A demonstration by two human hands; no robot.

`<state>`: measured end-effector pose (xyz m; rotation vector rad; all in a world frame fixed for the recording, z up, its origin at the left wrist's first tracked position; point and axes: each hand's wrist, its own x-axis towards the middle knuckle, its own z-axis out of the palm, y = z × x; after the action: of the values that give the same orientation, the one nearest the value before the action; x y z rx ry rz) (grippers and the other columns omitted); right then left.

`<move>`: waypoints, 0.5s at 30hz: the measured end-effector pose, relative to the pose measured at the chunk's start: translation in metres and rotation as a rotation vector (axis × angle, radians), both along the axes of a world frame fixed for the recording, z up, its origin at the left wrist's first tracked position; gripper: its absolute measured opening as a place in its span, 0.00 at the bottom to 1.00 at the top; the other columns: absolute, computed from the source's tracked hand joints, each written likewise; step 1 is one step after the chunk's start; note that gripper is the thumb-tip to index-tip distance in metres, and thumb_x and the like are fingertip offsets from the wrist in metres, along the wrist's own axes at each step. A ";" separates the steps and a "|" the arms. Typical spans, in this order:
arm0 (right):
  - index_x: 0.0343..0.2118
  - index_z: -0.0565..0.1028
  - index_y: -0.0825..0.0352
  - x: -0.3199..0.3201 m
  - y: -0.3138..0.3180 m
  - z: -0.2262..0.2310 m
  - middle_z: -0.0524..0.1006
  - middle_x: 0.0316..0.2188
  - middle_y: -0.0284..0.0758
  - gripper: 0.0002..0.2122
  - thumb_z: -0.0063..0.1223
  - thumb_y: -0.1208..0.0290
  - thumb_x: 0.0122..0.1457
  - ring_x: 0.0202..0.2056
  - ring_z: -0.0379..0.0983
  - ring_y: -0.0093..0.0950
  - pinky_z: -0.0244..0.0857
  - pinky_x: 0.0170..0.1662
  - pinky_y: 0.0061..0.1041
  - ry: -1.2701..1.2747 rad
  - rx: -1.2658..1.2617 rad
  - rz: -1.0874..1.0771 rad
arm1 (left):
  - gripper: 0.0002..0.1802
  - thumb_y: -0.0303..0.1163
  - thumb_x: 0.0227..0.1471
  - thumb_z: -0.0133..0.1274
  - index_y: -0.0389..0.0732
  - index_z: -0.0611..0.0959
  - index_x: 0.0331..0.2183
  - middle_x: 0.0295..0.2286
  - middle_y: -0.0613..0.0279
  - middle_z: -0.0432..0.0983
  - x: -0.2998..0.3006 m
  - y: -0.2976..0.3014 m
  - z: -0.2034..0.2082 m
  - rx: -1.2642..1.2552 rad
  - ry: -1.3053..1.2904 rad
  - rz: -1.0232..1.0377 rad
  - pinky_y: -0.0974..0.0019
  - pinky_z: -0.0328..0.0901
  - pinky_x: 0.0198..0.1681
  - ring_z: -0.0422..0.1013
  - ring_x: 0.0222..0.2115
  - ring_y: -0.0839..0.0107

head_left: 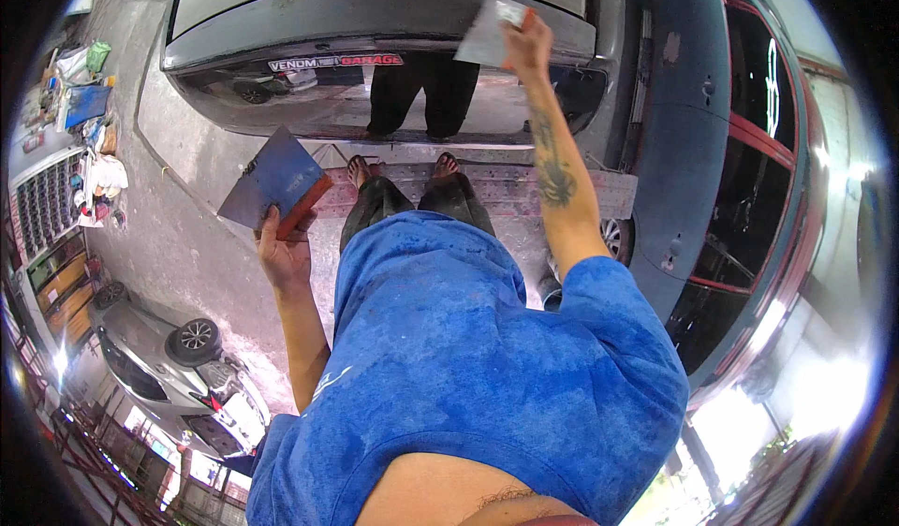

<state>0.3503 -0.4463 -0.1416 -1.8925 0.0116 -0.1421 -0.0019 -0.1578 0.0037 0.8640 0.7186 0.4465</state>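
Note:
My left hand [287, 256] grips a wide putty knife [270, 178] by its red-orange handle. The broad grey-blue blade points up and away, with dark smears along its left edge. Farther off and to the right, my right hand [530, 47] is closed round a second putty knife [480, 37], also with an orange edge. A whitish patch shows on that blade near my fingers. This blade is over the grey roof edge of the car [375, 11] in front of me; whether it touches the surface I cannot tell.
My feet are on a worn plank [510, 187] beside the car's dark glass [328, 105]. A blue-grey car [679, 142] with red window frames stands close at my right. Behind left is a silver car [154, 367]. Bags and shelving [47, 198] line the left wall.

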 end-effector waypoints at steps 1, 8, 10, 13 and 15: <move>0.28 0.74 0.70 -0.001 0.012 0.003 0.74 0.22 0.28 0.06 0.56 0.73 0.50 0.27 0.67 0.18 0.62 0.29 0.22 0.080 -0.126 0.007 | 0.14 0.29 0.56 0.48 0.34 0.74 0.43 0.38 0.52 0.76 0.001 0.000 -0.001 0.001 0.024 0.005 0.56 0.75 0.37 0.76 0.35 0.56; 0.34 0.76 0.70 -0.021 -0.101 -0.001 0.77 0.27 0.33 0.10 0.61 0.75 0.49 0.26 0.72 0.23 0.68 0.30 0.24 0.124 0.352 -0.180 | 0.12 0.29 0.56 0.48 0.32 0.75 0.41 0.36 0.50 0.77 0.012 -0.001 -0.002 -0.018 0.012 -0.029 0.56 0.75 0.37 0.77 0.32 0.55; 0.37 0.76 0.72 -0.029 -0.141 -0.010 0.78 0.32 0.33 0.11 0.60 0.77 0.50 0.31 0.73 0.23 0.67 0.37 0.23 0.122 0.391 -0.236 | 0.13 0.29 0.56 0.48 0.32 0.75 0.41 0.36 0.50 0.77 0.014 -0.001 -0.002 -0.030 0.021 -0.053 0.56 0.75 0.37 0.77 0.32 0.55; 0.38 0.76 0.71 -0.031 -0.164 -0.017 0.78 0.32 0.32 0.12 0.61 0.76 0.51 0.30 0.73 0.23 0.67 0.37 0.23 0.175 0.349 -0.252 | 0.13 0.29 0.56 0.48 0.31 0.74 0.42 0.36 0.50 0.77 0.016 -0.004 -0.001 -0.066 0.013 -0.097 0.55 0.75 0.37 0.77 0.33 0.55; 0.38 0.77 0.71 -0.031 -0.149 -0.017 0.78 0.31 0.31 0.11 0.60 0.76 0.51 0.31 0.72 0.21 0.66 0.37 0.21 0.106 0.305 -0.185 | 0.13 0.29 0.56 0.48 0.31 0.74 0.42 0.36 0.50 0.77 0.015 -0.008 0.002 -0.050 -0.001 -0.140 0.55 0.75 0.37 0.77 0.33 0.55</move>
<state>0.3193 -0.5950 -0.1591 -1.5897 0.2666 -0.1560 0.0136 -0.1654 0.0054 0.8610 0.6612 0.3034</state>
